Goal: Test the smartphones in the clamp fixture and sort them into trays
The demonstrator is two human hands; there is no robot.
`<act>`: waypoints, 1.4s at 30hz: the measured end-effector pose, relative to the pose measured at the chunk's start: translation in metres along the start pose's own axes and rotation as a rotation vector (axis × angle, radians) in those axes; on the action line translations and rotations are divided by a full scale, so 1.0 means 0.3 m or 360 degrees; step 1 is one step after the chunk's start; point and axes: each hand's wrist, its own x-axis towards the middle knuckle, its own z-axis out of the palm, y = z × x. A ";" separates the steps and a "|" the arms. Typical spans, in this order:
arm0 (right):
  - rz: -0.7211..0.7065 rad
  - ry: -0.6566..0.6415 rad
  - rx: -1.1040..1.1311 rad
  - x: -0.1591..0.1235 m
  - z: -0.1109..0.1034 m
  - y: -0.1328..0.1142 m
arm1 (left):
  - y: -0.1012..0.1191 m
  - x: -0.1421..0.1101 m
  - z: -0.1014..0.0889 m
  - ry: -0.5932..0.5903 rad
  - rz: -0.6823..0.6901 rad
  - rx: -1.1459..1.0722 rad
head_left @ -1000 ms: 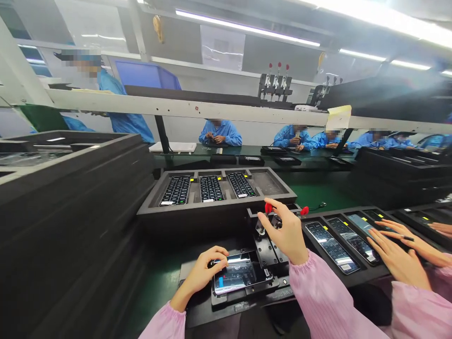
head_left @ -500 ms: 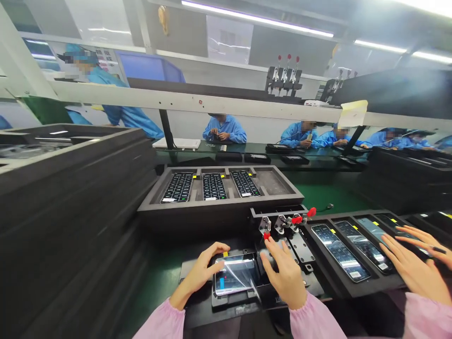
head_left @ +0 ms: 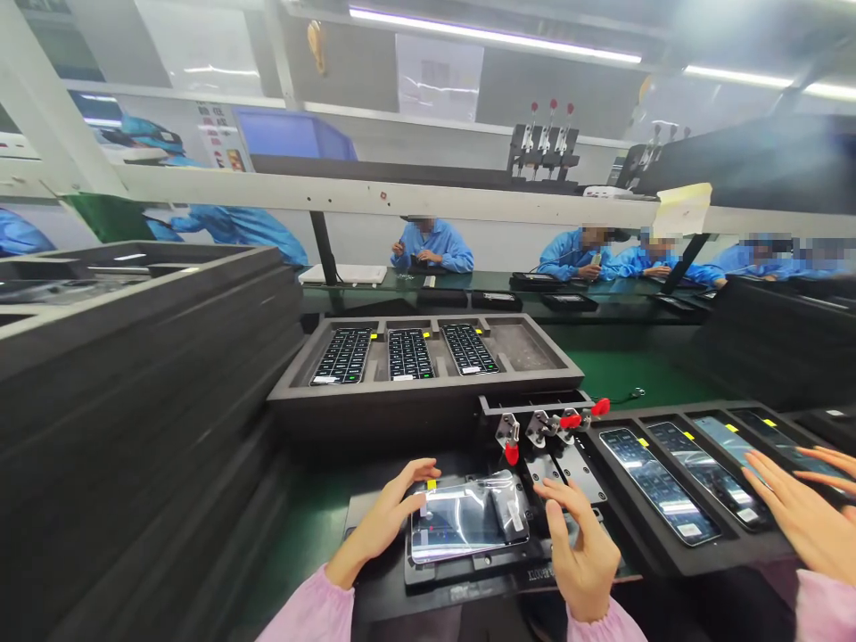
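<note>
A smartphone (head_left: 461, 524) under loose, shiny clear film lies screen up on a black fixture (head_left: 445, 580). The film looks wrinkled and raised at the phone's right end. My left hand (head_left: 391, 513) rests at the phone's left end, thumb at its edge and index finger near a yellow tab (head_left: 432, 485); the fingers are apart. To the right of the phone, my right hand (head_left: 583, 544) hovers with fingers spread and nothing in it. Beyond it stand toggle clamps with red handles; the nearest red handle (head_left: 512, 454) points down.
A black foam tray (head_left: 415, 392) with several phones stands behind the fixture. At right, another phone tray (head_left: 695, 557) lies under a co-worker's hands (head_left: 799, 513). Stacked black trays (head_left: 153, 392) rise on the left. Several people in blue sit across the line.
My right hand has left the clamp's red handle, moving down and right. The handle has swung down, and the clamp's plate no longer covers the phone's right end. My left hand stays at the phone.
</note>
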 end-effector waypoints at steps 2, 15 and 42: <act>0.0039 0.0009 0.0000 -0.008 -0.003 0.010 | 0.000 0.001 0.003 0.0014 -0.0016 0.0012; 0.0073 0.0033 -0.0087 -0.032 -0.013 0.041 | 0.012 -0.007 0.009 0.0047 -0.0050 0.0096; 0.0153 0.0031 -0.0166 -0.030 -0.017 0.049 | 0.029 -0.015 0.012 0.0044 -0.0037 0.0172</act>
